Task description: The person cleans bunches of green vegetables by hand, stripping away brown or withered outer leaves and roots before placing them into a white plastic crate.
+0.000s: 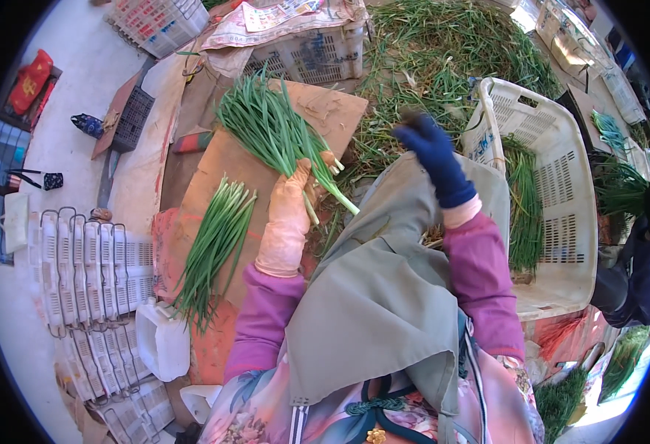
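Note:
My left hand point(297, 188), in a tan rubber glove, grips a bunch of long green leaf vegetable, apparently garlic chives point(261, 119). The leaves fan away over a cardboard sheet point(330, 108), and the pale stem ends poke out on the right. On the cardboard's near left part lies another bunch of chives point(217, 250), untouched. My right hand point(427, 144), in a navy knit glove over a pale one, is raised above my right knee, apart from the bunch. Its fingertips are blurred, so I cannot tell whether they hold anything. A grey-green apron point(380, 311) covers my lap.
Right of my leg stands a white plastic crate point(572, 233) with more chives point(524, 205) inside. Loose leaf trimmings point(458, 50) cover the floor ahead. A sack-covered crate point(308, 55) stands beyond the cardboard. Stacked crates point(89, 272) and a white jug point(161, 341) are at left.

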Demonstrator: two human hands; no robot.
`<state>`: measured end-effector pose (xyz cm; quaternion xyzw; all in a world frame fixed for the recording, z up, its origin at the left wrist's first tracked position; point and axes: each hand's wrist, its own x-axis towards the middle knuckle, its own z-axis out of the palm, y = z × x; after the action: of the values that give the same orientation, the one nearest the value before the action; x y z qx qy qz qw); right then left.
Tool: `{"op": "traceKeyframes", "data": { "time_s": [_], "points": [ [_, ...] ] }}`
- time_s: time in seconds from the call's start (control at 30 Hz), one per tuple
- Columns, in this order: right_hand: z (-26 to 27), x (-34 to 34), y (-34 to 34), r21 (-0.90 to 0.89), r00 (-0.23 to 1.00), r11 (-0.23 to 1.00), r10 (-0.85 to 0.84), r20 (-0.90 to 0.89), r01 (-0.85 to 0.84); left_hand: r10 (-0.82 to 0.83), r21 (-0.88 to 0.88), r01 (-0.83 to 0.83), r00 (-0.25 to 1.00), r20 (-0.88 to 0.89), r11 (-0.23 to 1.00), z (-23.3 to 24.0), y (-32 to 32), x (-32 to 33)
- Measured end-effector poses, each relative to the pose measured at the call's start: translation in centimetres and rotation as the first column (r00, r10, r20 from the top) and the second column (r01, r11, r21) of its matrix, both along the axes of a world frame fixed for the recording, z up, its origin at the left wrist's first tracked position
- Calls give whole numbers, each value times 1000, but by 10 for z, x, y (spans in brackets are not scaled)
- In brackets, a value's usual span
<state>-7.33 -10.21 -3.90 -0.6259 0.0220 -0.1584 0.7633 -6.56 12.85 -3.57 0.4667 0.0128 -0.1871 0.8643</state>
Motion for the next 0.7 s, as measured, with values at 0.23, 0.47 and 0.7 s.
{"op": "traceKeyframes", "data": {
  "time_s": [0.23,0.47,0.7],
  "points": [
    [3,-18,80,-597,882,673,449,-141,-438,37,-28,-33,990,139,999,33,-22,-4],
    [-50,30,52,-710,981,696,190,43,-103,246,-161,-203,913,325,966,87,25,22],
    [-102,63,85,-812,885,372,68,-460,-450,-83,-294,87,996,27,952,13,49,41]
  ]
}}
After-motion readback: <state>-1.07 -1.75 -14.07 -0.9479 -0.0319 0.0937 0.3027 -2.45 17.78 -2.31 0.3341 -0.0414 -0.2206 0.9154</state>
